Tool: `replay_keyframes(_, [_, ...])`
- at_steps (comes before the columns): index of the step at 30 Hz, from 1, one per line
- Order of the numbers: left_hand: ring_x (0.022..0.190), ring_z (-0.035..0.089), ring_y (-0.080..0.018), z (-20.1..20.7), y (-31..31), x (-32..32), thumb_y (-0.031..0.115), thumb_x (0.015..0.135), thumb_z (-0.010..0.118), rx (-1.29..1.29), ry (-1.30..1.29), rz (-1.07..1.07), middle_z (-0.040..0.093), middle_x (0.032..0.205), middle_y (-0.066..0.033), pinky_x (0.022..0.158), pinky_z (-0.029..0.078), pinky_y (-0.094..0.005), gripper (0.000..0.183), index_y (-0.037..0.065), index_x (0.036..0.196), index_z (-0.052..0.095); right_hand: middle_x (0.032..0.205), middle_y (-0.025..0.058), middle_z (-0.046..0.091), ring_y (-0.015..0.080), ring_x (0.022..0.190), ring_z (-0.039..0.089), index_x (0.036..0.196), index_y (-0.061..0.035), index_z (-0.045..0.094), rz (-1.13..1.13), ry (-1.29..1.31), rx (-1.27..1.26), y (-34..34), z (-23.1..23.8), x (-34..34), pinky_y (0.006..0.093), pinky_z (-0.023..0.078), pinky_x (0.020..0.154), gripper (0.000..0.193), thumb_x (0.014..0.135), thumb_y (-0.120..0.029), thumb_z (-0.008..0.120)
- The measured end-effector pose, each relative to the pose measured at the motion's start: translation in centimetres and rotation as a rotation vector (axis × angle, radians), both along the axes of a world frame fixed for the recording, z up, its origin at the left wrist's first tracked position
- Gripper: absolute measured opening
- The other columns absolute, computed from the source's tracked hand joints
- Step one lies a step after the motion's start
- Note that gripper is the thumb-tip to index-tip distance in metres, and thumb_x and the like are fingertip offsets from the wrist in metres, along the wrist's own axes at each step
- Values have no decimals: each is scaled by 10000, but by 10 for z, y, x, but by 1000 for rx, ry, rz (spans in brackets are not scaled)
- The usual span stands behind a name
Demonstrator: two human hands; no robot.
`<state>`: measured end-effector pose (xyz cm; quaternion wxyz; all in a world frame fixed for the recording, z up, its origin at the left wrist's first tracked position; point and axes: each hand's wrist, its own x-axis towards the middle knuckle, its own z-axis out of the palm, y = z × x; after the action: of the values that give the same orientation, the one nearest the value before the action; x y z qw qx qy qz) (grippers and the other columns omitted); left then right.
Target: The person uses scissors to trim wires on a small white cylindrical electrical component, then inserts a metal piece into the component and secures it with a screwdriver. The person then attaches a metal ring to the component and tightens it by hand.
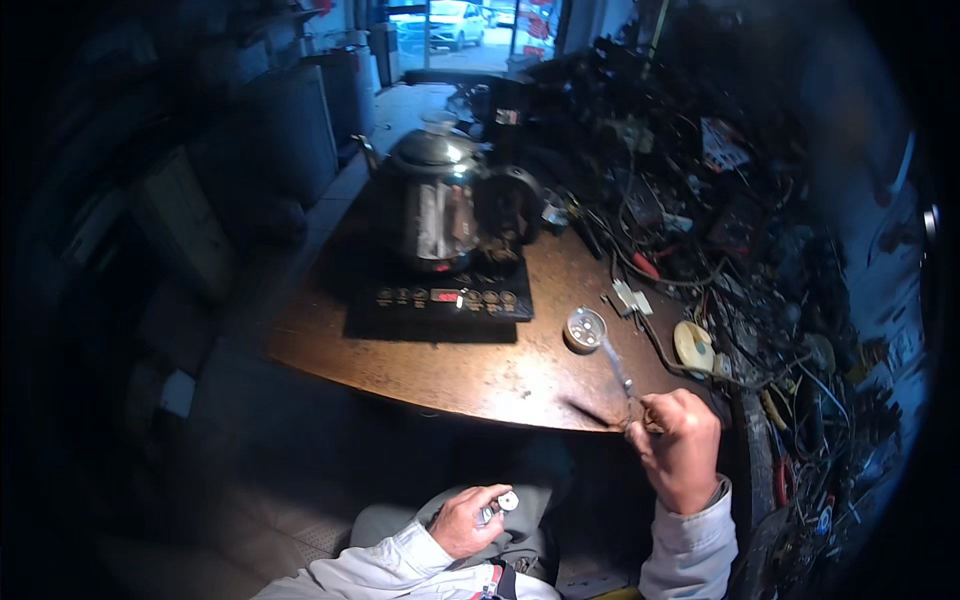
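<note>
Low over my lap, my left hand (472, 520) is closed around a small silvery part with a pale round end (508, 500). The end has a dark spot at its middle, and the fingers hide most of the rest. My right hand (680, 445) is at the table's front right edge, pinching a thin metal tool (628, 386) that is blurred, so its exact kind cannot be made out. Beyond its tip, a small round cup (584, 330) with several small shiny bits in it stands on the wooden table (470, 370).
A shiny metal kettle (440, 215) stands on a black electric hot plate (450, 300) with a lit red display. Tangled cables, parts and tools heap along the right side, with a yellowish round disc (694, 345) at their near edge. A doorway (475, 35) opens at the far end.
</note>
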<state>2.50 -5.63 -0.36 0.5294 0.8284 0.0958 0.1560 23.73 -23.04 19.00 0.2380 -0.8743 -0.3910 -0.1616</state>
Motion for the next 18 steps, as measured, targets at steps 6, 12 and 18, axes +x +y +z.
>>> replay_keyframes(6, [989, 766, -343, -10, -4, 6, 69, 878, 722, -74, -29, 3, 770, 1108, -186, 911, 616, -403, 436, 29, 1312, 703, 774, 181, 717, 320, 687, 726, 919, 53, 748, -150, 551, -3, 17, 9, 80, 395, 563, 646, 230, 737, -14, 872])
replay_keyframes(12, [969, 771, -332, -19, 0, 4, 69, 884, 718, -99, -58, 6, 770, 1100, -184, 897, 624, -402, 423, 36, 1305, 707, 817, 158, 708, 211, 704, 706, 926, 87, 687, -24, 315, 93, 12, -3, 93, 340, 542, 588, 156, 806, 51, 781])
replay_keyframes(18, [953, 764, -313, -15, 1, 5, 79, 895, 714, -159, -25, 4, 769, 1082, -163, 874, 620, -384, 417, 54, 1311, 710, 638, 52, 651, 108, 563, 618, 917, 52, 700, 69, 564, 382, 8, -33, -14, 268, 479, 511, 79, 896, 29, 772])
